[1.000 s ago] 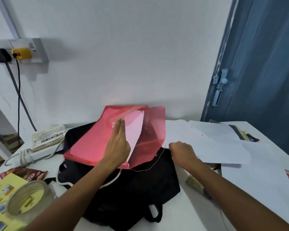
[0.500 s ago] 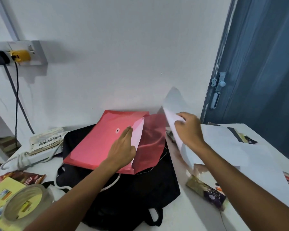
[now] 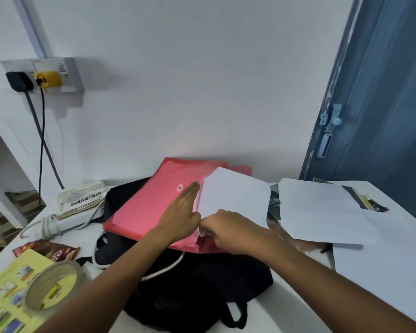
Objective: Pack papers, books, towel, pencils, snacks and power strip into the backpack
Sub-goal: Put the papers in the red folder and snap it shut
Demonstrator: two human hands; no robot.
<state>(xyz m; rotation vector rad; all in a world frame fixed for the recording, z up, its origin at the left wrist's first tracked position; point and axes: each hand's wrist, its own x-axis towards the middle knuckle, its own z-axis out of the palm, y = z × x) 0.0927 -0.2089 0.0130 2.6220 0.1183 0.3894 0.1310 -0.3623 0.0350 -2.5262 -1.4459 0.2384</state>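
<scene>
At frame centre, the flat left hand [image 3: 181, 212] steadies a red folder [image 3: 149, 207] so the right hand [image 3: 228, 228], pinching a white sheet [image 3: 235, 198], can slide it inside.

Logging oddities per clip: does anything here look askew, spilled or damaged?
Nothing spilled or damaged. The white sheet the right hand feeds into the red folder sits skewed, one corner poking past the folder's far edge. Loose papers lie fanned unevenly on the table.

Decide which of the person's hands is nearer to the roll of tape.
Left. The left hand lies flat on the red folder, above the tape roll; the right hand pinches paper further right.
</scene>
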